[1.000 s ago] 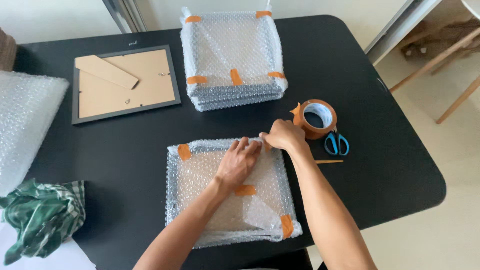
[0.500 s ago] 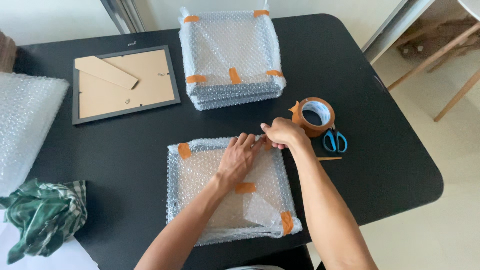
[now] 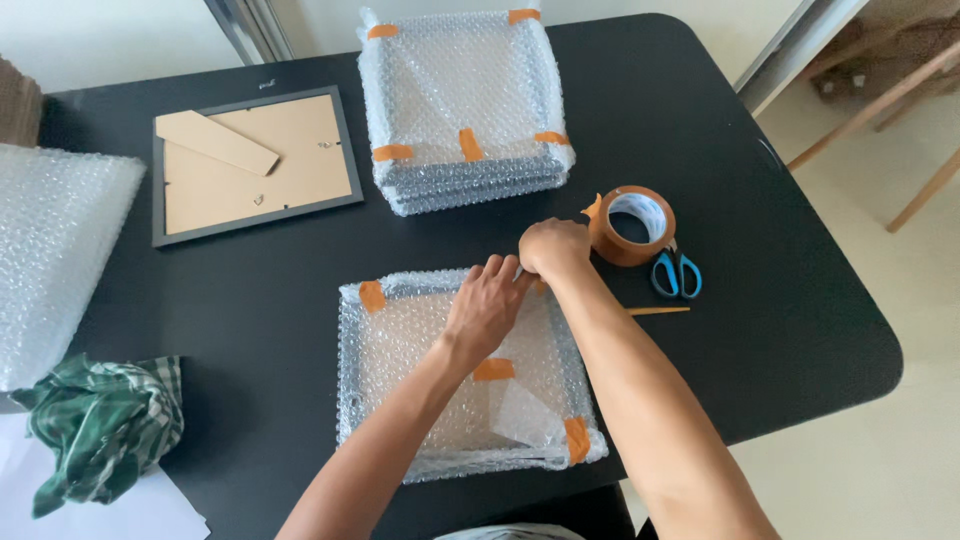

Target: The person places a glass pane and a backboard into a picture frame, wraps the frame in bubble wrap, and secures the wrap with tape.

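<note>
Pressing down on the bubble-wrapped frame (image 3: 465,375), near-centre of the black table (image 3: 780,330): left hand (image 3: 485,310) lies flat, fingers together, pointing at the package's far-right corner. Right hand (image 3: 553,247) sits on that same corner, curled into a loose fist, touching the left fingertips; can't tell whether it pinches tape or just presses, the fingers hide it.

Package state: orange tape pieces at far-left corner (image 3: 372,296), centre seam (image 3: 493,369) and near-right corner (image 3: 576,440). A loose flap of wrap shows near the near-right.

Around it:
- brown tape roll (image 3: 631,225) just right of the right hand, upright on its side face, hole up
- blue-handled scissors (image 3: 677,273) touching the roll's near side
- thin wooden stick (image 3: 658,311) right of the package, lying flat
- stack of wrapped frames (image 3: 462,105) at far centre, taped with orange strips
- bare picture frame (image 3: 255,162), face down, far left, cardboard stand on its back
- bubble wrap roll/sheet (image 3: 55,255) at left edge
- green checked cloth (image 3: 100,425) near left, on white paper (image 3: 150,510)
</note>
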